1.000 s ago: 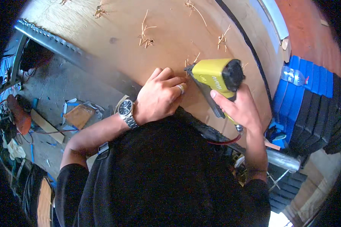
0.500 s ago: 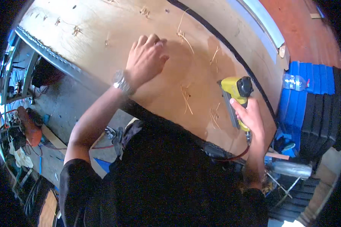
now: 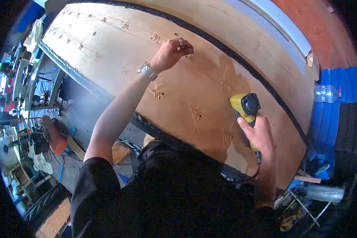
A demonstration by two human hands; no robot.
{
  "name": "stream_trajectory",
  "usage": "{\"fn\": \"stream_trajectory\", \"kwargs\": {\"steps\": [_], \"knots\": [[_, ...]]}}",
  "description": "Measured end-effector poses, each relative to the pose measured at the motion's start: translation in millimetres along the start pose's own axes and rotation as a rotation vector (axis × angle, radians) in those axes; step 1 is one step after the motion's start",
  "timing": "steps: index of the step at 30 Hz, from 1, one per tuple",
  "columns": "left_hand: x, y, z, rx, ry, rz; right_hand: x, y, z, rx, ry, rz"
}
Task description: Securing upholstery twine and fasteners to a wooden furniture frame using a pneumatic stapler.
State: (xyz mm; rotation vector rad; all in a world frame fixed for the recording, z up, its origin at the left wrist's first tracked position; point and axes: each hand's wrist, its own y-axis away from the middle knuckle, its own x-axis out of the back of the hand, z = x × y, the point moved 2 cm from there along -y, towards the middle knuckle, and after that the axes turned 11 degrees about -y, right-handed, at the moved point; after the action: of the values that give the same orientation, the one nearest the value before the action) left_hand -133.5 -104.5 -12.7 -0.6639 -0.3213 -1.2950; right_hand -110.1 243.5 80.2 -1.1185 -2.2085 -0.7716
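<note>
A large plywood panel with black edging lies in front of me. Tan twine pokes out in tufts from holes across it. My left hand, with a metal watch at the wrist, is over the far middle of the panel. Its fingers are pinched together on a tuft of twine, mostly hidden by the fingertips. In my right hand is a yellow and black air staple gun, held above the panel's right part. A dark red hose runs from its handle.
Blue and black ribbed padding with a clear plastic bottle on it stands at the right. A silver roll lies below that. At the left, an orange tank and cluttered shelves stand beyond a grey floor.
My left hand has moved from hovering with loose fingers to pinching at a twine tuft. The staple gun stays in my right hand, tilted differently. The view has shifted, showing more of the panel.
</note>
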Motion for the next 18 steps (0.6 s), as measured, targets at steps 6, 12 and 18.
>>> {"fn": "stream_trajectory", "kwargs": {"steps": [6,12,18], "knots": [[-8,-14,-18,-0.071,0.305,-0.059,-4,3,-7,-0.066,-0.007,0.014],[9,-39,-3,-0.442,0.001,-0.203,-15,9,-17,-0.126,-0.009,0.107],[29,-32,2,-0.573,-1.031,-0.577,-17,13,-16,-0.205,-0.154,0.137]]}}
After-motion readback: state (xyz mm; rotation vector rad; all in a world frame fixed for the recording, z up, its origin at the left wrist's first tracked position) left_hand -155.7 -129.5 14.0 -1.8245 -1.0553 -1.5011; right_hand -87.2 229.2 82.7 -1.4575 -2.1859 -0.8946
